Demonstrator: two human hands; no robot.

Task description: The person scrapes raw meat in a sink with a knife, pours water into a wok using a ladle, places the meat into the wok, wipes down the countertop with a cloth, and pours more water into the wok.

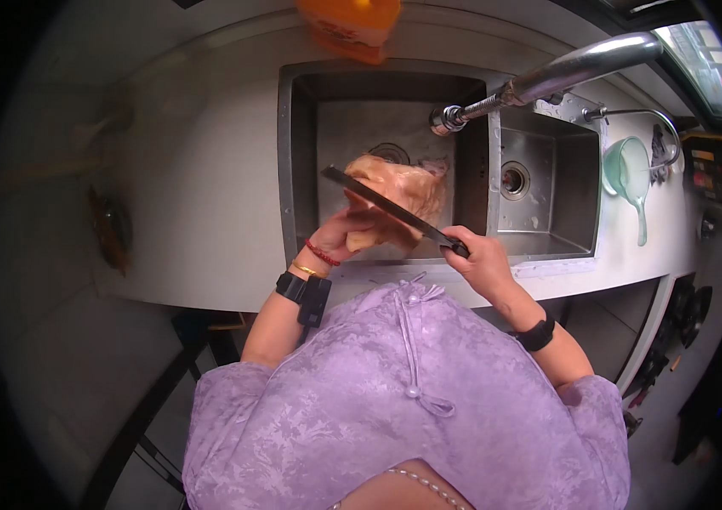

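Over the large sink basin (344, 127), a piece of raw, pale pink-yellow poultry (408, 189) is held up. My left hand (340, 233) grips its lower left side, with the fingers partly hidden by the meat. In my right hand (477, 260) is the black handle of a long dark-bladed knife (382, 202). The blade slants up to the left across the front of the meat, its tip above my left hand. Whether the edge touches the meat is unclear.
A chrome faucet (582, 70) reaches over the large basin from the right. Beside that basin is a smaller one (540, 223). A green ladle-like cup (631, 170) lies on the right counter. An orange container (352, 25) stands behind the sink.
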